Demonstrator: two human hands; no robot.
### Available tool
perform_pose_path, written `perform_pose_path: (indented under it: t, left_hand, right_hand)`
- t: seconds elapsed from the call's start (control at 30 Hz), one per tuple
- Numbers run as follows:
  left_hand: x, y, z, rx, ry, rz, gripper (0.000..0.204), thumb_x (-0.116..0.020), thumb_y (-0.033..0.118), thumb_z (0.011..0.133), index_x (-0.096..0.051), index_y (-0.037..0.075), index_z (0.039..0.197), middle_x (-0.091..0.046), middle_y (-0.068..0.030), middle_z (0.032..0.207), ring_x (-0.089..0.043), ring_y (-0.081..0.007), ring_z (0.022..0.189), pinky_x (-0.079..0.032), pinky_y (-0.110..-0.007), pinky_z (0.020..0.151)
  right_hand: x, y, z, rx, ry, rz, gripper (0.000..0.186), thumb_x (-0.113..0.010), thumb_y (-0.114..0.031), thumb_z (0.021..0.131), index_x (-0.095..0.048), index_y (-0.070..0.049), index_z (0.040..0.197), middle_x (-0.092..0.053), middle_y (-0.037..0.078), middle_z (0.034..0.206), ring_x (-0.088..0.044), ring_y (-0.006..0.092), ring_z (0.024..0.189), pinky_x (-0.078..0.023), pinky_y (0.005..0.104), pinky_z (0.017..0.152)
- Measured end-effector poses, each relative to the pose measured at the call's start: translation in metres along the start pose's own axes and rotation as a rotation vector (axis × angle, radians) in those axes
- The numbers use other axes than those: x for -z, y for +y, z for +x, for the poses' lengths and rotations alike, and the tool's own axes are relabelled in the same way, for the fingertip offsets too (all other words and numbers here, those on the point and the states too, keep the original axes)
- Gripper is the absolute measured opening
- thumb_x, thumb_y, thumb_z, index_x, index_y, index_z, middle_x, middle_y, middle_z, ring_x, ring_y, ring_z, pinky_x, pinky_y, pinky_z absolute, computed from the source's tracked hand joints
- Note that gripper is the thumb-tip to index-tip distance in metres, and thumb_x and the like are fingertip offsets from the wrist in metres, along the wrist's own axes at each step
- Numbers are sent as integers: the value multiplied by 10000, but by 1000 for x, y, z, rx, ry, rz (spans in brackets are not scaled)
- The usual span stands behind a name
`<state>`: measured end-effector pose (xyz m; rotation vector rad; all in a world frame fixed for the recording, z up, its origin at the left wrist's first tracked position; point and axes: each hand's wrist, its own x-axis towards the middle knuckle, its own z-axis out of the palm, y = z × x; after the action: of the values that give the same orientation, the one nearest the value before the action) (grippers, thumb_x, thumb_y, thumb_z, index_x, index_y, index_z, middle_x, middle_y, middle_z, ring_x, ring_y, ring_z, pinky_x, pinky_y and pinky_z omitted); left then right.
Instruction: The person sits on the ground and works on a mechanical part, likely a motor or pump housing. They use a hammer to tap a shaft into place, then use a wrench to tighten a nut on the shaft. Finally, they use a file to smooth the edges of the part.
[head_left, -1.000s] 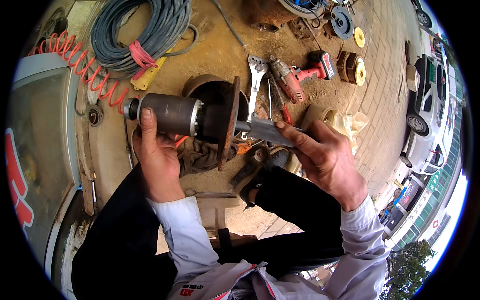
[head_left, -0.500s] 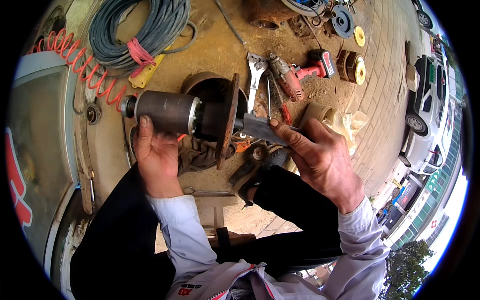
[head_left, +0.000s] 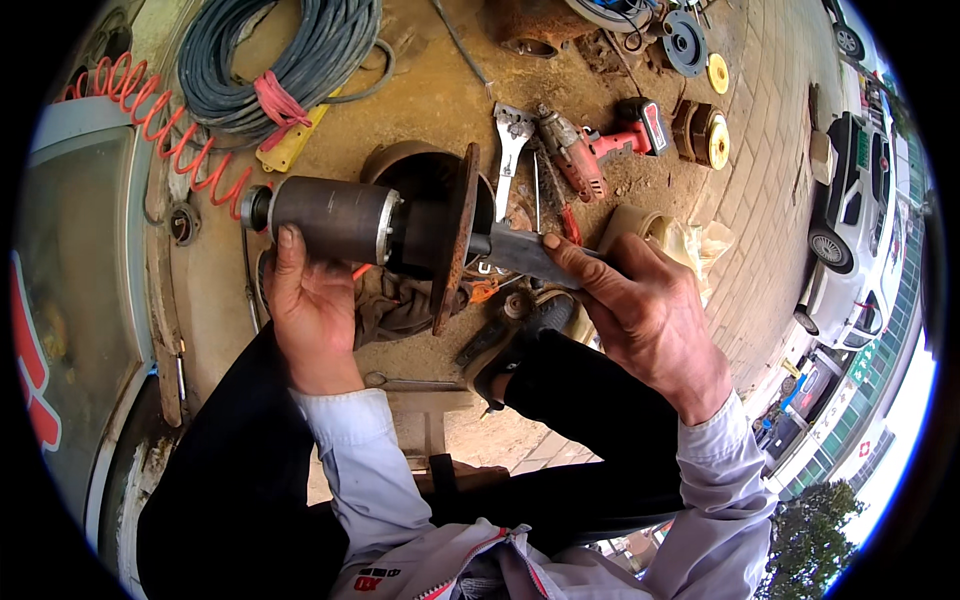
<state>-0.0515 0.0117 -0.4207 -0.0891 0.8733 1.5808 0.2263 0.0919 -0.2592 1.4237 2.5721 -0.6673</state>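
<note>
A motor rotor (head_left: 332, 222) with a dark cylindrical core lies sideways in front of me, a bearing (head_left: 256, 208) at its left end. My left hand (head_left: 315, 318) cradles it from below, thumb up against the core and the other fingers partly hidden. A rusty round flange (head_left: 457, 240) stands edge-on around the shaft side. Right of the flange, my right hand (head_left: 640, 315) pinches a flat, dark grey strip (head_left: 525, 253), which looks like emery cloth. The strip's left end lies at the shaft tip; whether it wraps round the shaft I cannot tell.
Behind the rotor stands an open round housing (head_left: 410, 165). Beyond are a wrench (head_left: 512, 140), a red cordless power tool (head_left: 590, 150) and a brass-coloured cylindrical part (head_left: 705, 133). A coiled hose (head_left: 235, 100) lies far left, near a glass-fronted cabinet (head_left: 85, 270).
The grey strip's upper left corner has dropped and its angle has shifted, showing more of the shaft tip. The rotor and flange have moved up very slightly. Both hands keep their grip.
</note>
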Motion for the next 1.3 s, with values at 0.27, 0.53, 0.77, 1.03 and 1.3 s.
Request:
perform_pose_path:
  t: [0.27, 0.53, 0.77, 1.03, 1.3]
  left_hand:
    - [0, 5, 3, 38, 14, 100, 385, -655, 320, 1047, -624, 54, 1324, -714, -106, 1244, -720, -217, 1076, -659, -358, 802]
    - [-3, 1, 1, 37, 39, 50, 414, -612, 315, 1071, -583, 61, 1397, -654, -134, 1369, -651, -244, 1245, -598, -400, 983]
    - [7, 3, 4, 15, -28, 22, 430, -622, 283, 1065, -568, 42, 1418, -651, -125, 1382, -641, -271, 1260, -576, -441, 1027]
    - [3, 5, 6, 10, 141, 199, 412, -659, 313, 1047, -607, 39, 1351, -683, -105, 1303, -684, -208, 1166, -628, -358, 902]
    - [-11, 1, 0, -14, 15, 32, 399, -610, 249, 1068, -580, 15, 1390, -682, -117, 1320, -680, -250, 1196, -625, -360, 907]
  right_hand:
    - [2, -5, -3, -11, 2, -61, 634, -724, -3, 774, -707, -225, 1367, -467, 69, 752, -584, 266, 657, -504, 416, 542]
    - [0, -4, -5, -5, 3, -42, 648, -703, 20, 753, -713, -221, 1354, -468, 74, 757, -589, 270, 660, -504, 413, 534]
    - [-1, -3, -2, 29, 18, -69, 638, -703, 18, 741, -720, -200, 1340, -468, 73, 755, -591, 268, 663, -504, 423, 527]
    - [-5, -3, -3, 34, 23, -63, 668, -712, 7, 735, -707, -213, 1366, -445, 67, 740, -580, 264, 655, -496, 419, 527]
    - [-8, 0, -5, 38, 36, -61, 694, -708, 15, 747, -689, -240, 1392, -435, 62, 734, -561, 256, 641, -481, 405, 516]
